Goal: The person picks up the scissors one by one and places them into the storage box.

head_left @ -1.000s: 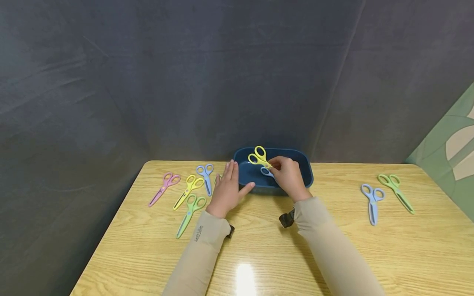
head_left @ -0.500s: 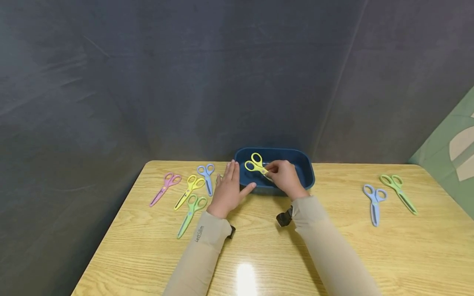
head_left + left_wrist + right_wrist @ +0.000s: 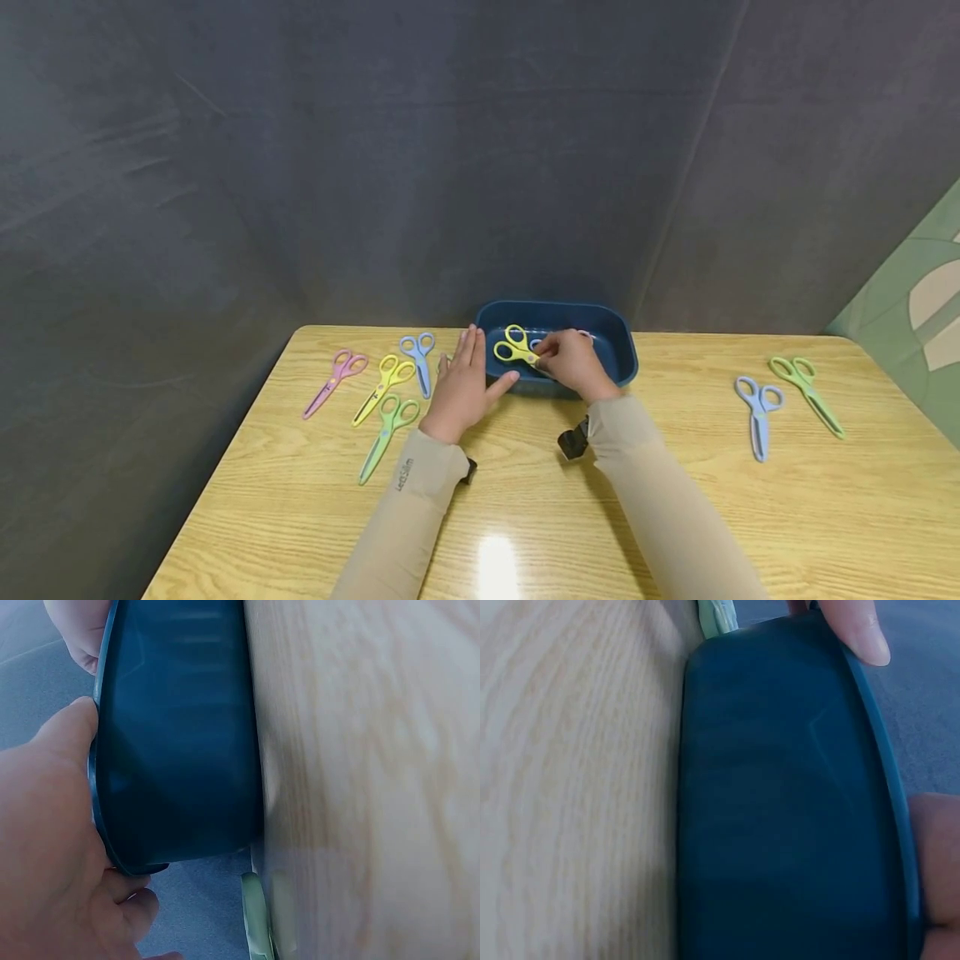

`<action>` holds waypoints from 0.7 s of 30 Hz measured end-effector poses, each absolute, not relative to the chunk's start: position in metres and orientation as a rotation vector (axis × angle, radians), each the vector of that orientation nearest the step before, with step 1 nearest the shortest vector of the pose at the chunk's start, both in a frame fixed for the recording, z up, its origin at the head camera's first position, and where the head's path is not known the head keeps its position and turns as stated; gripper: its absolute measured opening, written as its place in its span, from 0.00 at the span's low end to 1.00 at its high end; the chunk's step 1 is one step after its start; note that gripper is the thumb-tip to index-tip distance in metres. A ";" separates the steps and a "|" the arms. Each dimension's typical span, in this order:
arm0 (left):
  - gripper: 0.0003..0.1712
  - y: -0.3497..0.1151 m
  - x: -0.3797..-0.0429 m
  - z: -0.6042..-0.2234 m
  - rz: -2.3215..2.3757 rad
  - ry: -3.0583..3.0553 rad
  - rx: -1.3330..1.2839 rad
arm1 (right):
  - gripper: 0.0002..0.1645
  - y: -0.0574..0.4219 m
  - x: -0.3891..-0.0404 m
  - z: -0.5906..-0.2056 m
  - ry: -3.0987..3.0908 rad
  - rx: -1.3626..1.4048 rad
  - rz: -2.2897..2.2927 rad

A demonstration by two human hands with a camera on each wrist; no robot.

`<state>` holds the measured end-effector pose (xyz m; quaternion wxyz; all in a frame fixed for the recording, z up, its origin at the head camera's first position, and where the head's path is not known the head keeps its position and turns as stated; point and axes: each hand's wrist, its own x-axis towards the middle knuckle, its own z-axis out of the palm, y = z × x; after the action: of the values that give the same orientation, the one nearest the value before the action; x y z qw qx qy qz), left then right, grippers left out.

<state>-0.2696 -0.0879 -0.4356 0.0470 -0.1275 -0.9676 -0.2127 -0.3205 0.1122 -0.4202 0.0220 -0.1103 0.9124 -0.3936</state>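
Wood surface [image 3: 300,517], navy bin [image 3: 618,354]: right grip [image 3: 573,364] pinches yellow scissors [image 3: 526,351] inside it, left grip [image 3: 460,389] rests straight-fingered against its left end, probably steadying it

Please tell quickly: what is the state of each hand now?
Left hand: open, touching the blue bin.
Right hand: closed, holding yellow scissors.

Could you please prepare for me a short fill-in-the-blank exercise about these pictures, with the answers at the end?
1. The right hand holds scissors whose handles are ____.
2. The left hand touches the ____ end of the bin.
3. On the table, the leftmost scissors are ____.
4. Right of the bin, green scissors lie beside a ____ pair.

Missing words: yellow; left; pink; blue.
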 end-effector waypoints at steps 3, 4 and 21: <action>0.54 -0.088 -0.269 -0.435 -0.653 -2.952 -0.387 | 0.06 0.112 -0.321 -0.420 2.809 -0.328 -1.198; 0.54 -0.088 -0.269 -0.435 -0.655 -2.952 -0.387 | 0.07 0.111 -0.321 -0.420 2.807 -0.324 -1.186; 0.54 -0.089 -0.269 -0.435 -0.674 -2.952 -0.393 | 0.09 0.110 -0.327 -0.423 2.794 -0.302 -1.027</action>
<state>-0.2692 -0.0889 -0.4353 0.0441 -0.1287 -0.9658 -0.2205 -0.3272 0.1097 -0.4226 0.0746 -0.1006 0.9312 -0.3424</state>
